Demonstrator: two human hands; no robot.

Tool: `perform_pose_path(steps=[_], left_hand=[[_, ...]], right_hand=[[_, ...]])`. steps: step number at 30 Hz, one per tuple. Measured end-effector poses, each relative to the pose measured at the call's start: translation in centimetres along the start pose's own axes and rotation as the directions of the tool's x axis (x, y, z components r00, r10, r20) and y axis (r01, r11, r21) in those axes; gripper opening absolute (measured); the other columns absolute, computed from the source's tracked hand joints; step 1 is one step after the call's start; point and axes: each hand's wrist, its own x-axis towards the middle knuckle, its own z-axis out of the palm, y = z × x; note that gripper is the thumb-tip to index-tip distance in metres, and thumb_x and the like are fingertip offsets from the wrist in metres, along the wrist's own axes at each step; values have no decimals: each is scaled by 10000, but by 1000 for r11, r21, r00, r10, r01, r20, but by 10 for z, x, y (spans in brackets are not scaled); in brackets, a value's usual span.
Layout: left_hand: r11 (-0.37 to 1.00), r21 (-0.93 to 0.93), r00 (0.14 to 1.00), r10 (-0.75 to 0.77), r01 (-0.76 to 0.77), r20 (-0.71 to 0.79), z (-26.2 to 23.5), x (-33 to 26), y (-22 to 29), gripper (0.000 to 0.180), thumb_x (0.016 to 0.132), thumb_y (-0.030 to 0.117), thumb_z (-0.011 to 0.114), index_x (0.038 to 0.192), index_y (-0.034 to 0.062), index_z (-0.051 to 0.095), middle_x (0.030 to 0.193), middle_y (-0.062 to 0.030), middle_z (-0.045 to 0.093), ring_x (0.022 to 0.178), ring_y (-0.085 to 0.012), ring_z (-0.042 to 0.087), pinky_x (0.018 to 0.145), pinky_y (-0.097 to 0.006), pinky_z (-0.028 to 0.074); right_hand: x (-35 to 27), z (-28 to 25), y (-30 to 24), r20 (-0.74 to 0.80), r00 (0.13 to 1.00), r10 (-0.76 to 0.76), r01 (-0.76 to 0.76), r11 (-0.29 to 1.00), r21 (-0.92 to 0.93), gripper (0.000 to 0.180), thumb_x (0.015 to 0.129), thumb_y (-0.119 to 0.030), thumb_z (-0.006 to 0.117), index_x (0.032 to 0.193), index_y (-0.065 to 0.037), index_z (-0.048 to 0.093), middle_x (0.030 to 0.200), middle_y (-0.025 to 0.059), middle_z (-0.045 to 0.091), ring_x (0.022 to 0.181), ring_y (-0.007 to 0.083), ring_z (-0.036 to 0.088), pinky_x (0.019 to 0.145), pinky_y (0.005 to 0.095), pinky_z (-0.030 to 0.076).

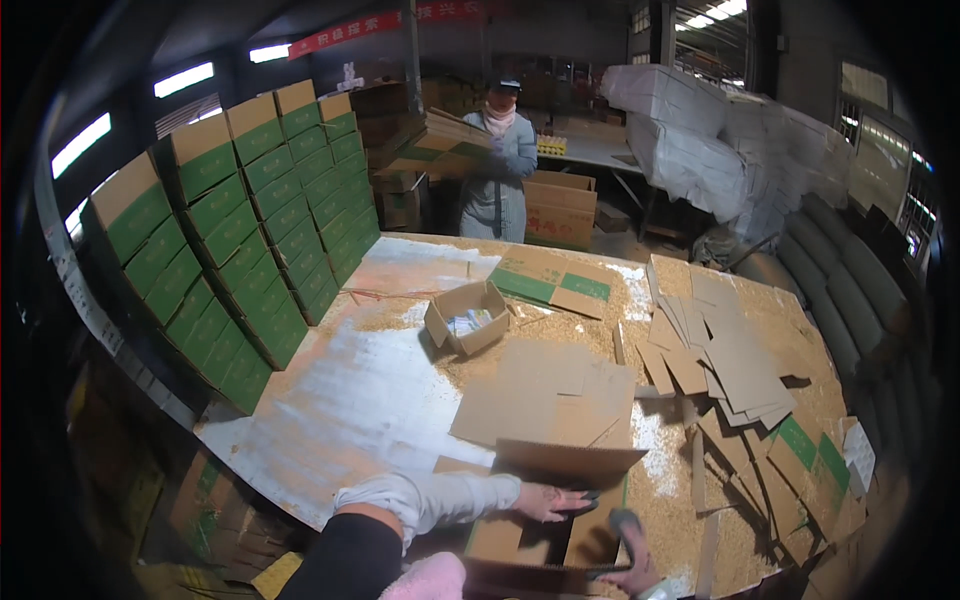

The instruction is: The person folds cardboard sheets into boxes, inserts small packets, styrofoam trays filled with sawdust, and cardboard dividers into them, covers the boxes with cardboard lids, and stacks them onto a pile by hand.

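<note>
Right hand (637, 562): thumb and fingers were spread wide at the right end of the open cardboard box (560, 461); whether they pinched its near edge, I could not tell.
Left hand (550, 502): fingers lay extended over the box's inner panels, with nothing visibly grasped.
Open cardboard box: it sat at the near edge of the bench (340, 425), between and beneath the two hands, its far flap standing up.
Handling: the board was probably light and stiff along its walls but springy at the creases; dry and a little dusty, it would likely crush or bend sooner than slip.
Best hold: the side walls near the corners seemed the firmer place; a loose flap would probably fold under the pull.
Flat sheets (545, 385): these lay just beyond the far flap, crowding that side.
Loose cut pieces (735, 350): they overlapped untidily to the right, leaving little room for that elbow.
Tan crumbs (775, 325): scattered over the bench, they could get under a panel.
Small carton (482, 337): it stood open farther off, with pale packets (467, 322) inside.
Green-and-tan boxes (235, 245): stacked in tall columns, they walled off the left side.
Co-worker (500, 175): at the far side, this person carried flattened cardboard (437, 145).
</note>
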Motion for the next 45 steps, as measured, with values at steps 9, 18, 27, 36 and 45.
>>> perform_pose_path(steps=[9,18,27,36,45], left_hand=[[623,-771,346,-757,130,-554,-97,-88,41,618,841,238,554,1341,57,240,1182,-120,472,1084,-232,457,905,-338,398],[978,60,420,142,-202,-897,57,-127,52,648,722,166,668,1271,60,339,1310,-235,317,1225,-354,313,1020,-363,260],[680,-671,342,-731,295,-591,7,-101,20,352,799,79,517,1133,-26,482,1010,-122,586,916,-204,552,821,-328,427],[562,-802,225,-824,203,-520,17,-70,23,323,780,4,511,1101,-31,493,979,-81,586,833,-174,565,735,-276,456],[539,-835,167,-838,113,-519,10,-68,37,365,782,-11,498,1146,-30,476,1013,-81,579,853,-160,560,758,-270,452]], right_hand=[[-6,62,75,-487,725,487,-421,873,246,1017,549,-253,801,1298,100,210,1286,261,338,1155,333,402,969,363,332],[38,-5,-29,-181,761,623,-5,285,959,382,884,-393,472,913,-21,552,844,80,596,747,149,560,673,263,468],[23,39,50,-442,602,665,-605,741,291,557,686,-435,656,974,21,515,883,206,592,833,346,565,746,385,438],[-316,-76,264,-735,-620,273,-667,311,678,660,786,-238,634,1316,-51,287,1258,193,396,1138,296,414,956,421,340],[-270,-33,172,-488,-313,814,235,565,791,535,826,-250,600,1241,14,391,1155,122,527,1018,245,536,851,346,452]])
